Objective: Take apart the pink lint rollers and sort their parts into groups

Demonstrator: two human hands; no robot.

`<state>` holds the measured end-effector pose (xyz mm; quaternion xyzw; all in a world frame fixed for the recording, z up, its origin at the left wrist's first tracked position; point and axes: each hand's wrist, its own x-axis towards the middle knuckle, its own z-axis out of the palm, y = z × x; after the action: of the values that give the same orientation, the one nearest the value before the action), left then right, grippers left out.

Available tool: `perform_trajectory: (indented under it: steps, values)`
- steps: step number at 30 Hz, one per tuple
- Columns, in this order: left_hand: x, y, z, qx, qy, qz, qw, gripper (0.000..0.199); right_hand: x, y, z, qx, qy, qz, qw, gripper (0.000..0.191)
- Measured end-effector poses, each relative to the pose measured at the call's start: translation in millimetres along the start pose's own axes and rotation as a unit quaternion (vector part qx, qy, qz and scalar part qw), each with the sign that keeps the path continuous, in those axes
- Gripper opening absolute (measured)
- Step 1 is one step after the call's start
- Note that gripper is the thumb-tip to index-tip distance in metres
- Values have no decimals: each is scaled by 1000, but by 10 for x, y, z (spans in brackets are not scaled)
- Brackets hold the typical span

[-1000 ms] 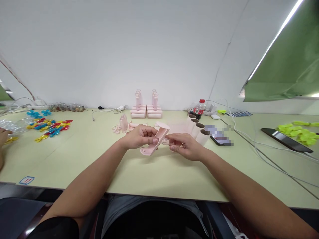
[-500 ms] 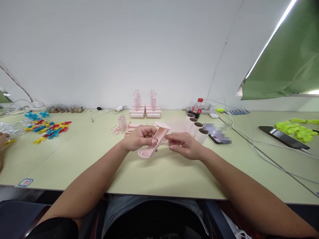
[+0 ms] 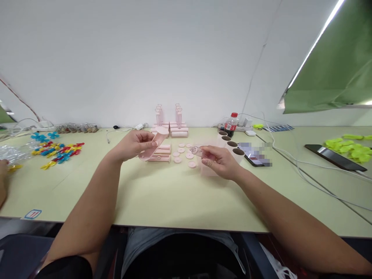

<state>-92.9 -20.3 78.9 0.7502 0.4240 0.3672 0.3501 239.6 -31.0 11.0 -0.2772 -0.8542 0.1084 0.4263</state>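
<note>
My left hand point(image 3: 134, 146) is closed on the edge of a pink curved plastic shell point(image 3: 157, 146) with rounded ends, held tilted above the table. Below it lie more pink shells point(image 3: 164, 158), partly covered. My right hand point(image 3: 219, 162) grips a clear pinkish plastic handle point(image 3: 195, 150), its looped end pointing left; the fingers hide the rest. Several pale pink discs point(image 3: 192, 164) lie on the table between the hands. Under my right hand is a see-through pinkish mass point(image 3: 207, 169) that I cannot make out. White rolls with brown cores point(image 3: 238, 152) stand just beyond that hand.
Pink rollers with upright clear handles point(image 3: 179, 131) stand in two rows by the wall. A cola bottle point(image 3: 231, 126), a phone point(image 3: 255, 157), a dark tablet point(image 3: 334, 158) and white cables point(image 3: 293, 162) are at right. Colourful plastic pieces point(image 3: 61, 151) and another person's hand point(image 3: 3, 174) are at left.
My hands have moved apart. The left has carried the shell left and slightly away from me; the right has drawn the clear handle away from the shell, uncovering the discs.
</note>
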Motion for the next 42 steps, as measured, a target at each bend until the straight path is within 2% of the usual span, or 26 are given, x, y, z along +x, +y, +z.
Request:
perform_trajectory:
  steps: [2, 5, 8, 11, 15, 18, 26, 42]
  values:
    - [-26, -33, -71, 132, -21, -65, 989, 26, -7, -24, 22, 2, -3, -8, 1000, 29]
    - [-66, -172, 16, 282, -57, -89, 953, 24, -13, -42, 46, 0, -8, -5, 1000, 28]
    - [-102, -354, 191, 397, -77, -50, 913, 23, -13, -42, 56, -4, -2, 6, 1000, 28]
    - [-126, -486, 309, 463, -87, 11, 882, 26, -15, -38, 68, -3, 0, 14, 1000, 28]
    - [-119, -554, 360, 508, -103, 54, 854, 27, -24, -39, 94, 7, -3, 16, 1000, 29]
    - [-87, -587, 377, 522, -101, 69, 844, 25, -28, -47, 108, 14, -6, 21, 1000, 30]
    - [-6, -667, 363, 513, -98, 75, 850, 23, -22, -84, 119, 30, -17, 36, 999, 29]
    - [135, -691, 320, 541, -118, 74, 830, 25, -20, -91, 127, 18, -45, 33, 998, 29]
